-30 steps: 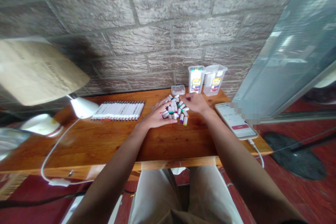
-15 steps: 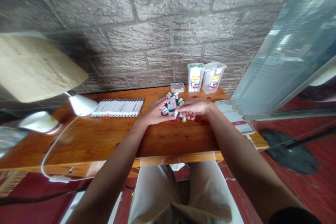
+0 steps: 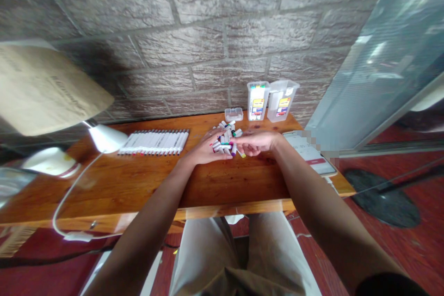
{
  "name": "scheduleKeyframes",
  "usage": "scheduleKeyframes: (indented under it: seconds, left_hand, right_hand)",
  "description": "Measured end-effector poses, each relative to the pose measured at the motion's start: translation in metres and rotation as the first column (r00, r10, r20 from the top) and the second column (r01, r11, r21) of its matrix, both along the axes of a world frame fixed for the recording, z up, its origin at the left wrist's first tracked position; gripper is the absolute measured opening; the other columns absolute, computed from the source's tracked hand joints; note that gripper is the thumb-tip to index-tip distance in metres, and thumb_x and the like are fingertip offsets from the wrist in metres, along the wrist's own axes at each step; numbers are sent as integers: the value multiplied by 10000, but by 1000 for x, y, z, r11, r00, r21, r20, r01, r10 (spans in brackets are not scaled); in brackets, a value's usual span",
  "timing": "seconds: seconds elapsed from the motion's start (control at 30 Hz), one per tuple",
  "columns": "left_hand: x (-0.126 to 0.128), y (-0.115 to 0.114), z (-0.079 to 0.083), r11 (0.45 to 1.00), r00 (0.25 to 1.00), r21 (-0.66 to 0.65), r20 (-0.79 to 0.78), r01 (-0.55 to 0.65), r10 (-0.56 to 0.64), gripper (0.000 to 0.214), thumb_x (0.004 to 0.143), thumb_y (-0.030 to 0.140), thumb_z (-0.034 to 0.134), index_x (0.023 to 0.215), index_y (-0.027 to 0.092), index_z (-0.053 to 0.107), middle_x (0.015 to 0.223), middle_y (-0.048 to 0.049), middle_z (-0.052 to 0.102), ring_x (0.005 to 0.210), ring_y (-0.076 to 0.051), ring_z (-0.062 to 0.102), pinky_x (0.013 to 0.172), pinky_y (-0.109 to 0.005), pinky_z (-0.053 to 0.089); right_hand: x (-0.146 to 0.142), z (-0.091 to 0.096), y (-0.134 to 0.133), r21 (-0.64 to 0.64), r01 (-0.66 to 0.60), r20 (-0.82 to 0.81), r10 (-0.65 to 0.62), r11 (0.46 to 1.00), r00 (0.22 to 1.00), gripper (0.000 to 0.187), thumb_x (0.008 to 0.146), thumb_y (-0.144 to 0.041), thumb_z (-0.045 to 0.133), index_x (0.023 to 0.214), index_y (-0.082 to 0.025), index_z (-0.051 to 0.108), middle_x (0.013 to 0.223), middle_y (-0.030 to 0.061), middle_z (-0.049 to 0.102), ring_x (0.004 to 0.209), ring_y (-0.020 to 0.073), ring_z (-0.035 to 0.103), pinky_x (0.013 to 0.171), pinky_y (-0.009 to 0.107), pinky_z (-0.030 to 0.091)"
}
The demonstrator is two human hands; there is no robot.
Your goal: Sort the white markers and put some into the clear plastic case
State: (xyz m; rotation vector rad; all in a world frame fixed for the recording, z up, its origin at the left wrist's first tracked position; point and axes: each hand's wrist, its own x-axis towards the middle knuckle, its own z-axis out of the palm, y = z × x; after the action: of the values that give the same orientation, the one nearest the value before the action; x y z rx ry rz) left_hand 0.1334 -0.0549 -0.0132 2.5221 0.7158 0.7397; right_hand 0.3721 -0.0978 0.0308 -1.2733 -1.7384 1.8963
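Observation:
A small heap of short white marker caps (image 3: 227, 138) with coloured ends lies on the wooden desk. My left hand (image 3: 205, 148) curves around the heap's left and near side, fingers stretched and apart, palm side against the caps. From the right, my right hand (image 3: 258, 142) reaches in with its index finger stretched onto the heap's right edge; the other fingers are loosely curled. Below those fingers lies a yellow-ended cap (image 3: 243, 155), partly hidden. Further left, several white markers (image 3: 154, 142) lie side by side in a neat row.
Behind the heap stand a clear box with markers (image 3: 256, 101), another clear box (image 3: 281, 101) and a small clear lid (image 3: 233, 114) near the brick wall. A phone (image 3: 310, 152) lies right; a lamp (image 3: 107, 138), its cable and a paper cup (image 3: 52, 162) are left.
The caps at the heap's near right edge have shifted; a purple-ended cap now lies closer to my left hand. My right fingers have curled slightly more. My left hand stays in place.

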Motion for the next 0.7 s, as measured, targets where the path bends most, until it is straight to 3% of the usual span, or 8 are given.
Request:
scheduleKeyframes:
  seconds: [0.1, 0.17, 0.43, 0.53, 0.63, 0.7]
  left_hand:
    - [-2, 3, -3, 1000, 1000, 26, 9, 7, -7, 898, 717, 600, 810, 1465, 214, 497, 1540, -171, 478, 1450, -343, 415, 1209, -537, 312]
    - [-3, 5, -4, 1000, 1000, 26, 22, 12, -12, 880, 727, 591, 805, 1465, 222, 500, 1539, -170, 481, 1447, -345, 420, 1207, -541, 313]
    - [-3, 8, -7, 1000, 998, -4, 64, 28, -28, 809, 755, 543, 799, 1442, 212, 530, 1505, -173, 518, 1419, -344, 459, 1200, -529, 334]
    - [-3, 4, -5, 1000, 998, -15, 68, 7, -6, 759, 790, 504, 777, 1444, 212, 526, 1492, -164, 533, 1407, -337, 478, 1196, -514, 352]
    - [1, 0, 0, 999, 998, -27, 68, -18, 20, 712, 810, 477, 765, 1436, 232, 528, 1468, -143, 562, 1368, -319, 524, 1175, -482, 394]
    - [3, -3, 4, 999, 995, -18, 91, -35, 37, 626, 840, 474, 733, 1392, 233, 561, 1426, -124, 605, 1323, -290, 568, 1151, -444, 428]
  right_hand:
    - [-4, 3, -6, -60, -106, 73, 110, 993, 991, 702, 674, -819, 692, 772, -125, 652, 668, 75, 724, 528, 126, 657, 441, 195, 471]
    - [-9, 4, -9, -92, -138, 48, 143, 986, 989, 714, 645, -811, 720, 783, -112, 676, 785, 117, 766, 657, 164, 727, 539, 218, 532]
    - [-16, -3, -4, -80, -78, -27, 76, 994, 997, 628, 739, -728, 722, 858, -112, 723, 837, 112, 775, 765, 173, 740, 631, 228, 553]
    - [-16, -4, -2, 23, 18, -23, -18, 1000, 1000, 532, 787, -657, 729, 817, -127, 699, 652, 38, 698, 580, 113, 649, 489, 181, 455]
    - [-18, -4, -1, 126, 89, -69, -81, 988, 994, 475, 822, -616, 713, 781, -145, 668, 439, -70, 461, 384, 53, 382, 373, 173, 241]
    - [-18, -4, 2, 187, 166, -154, -138, 968, 978, 465, 833, -620, 692, 762, -163, 641, 411, -98, 366, 370, 49, 267, 375, 192, 177]
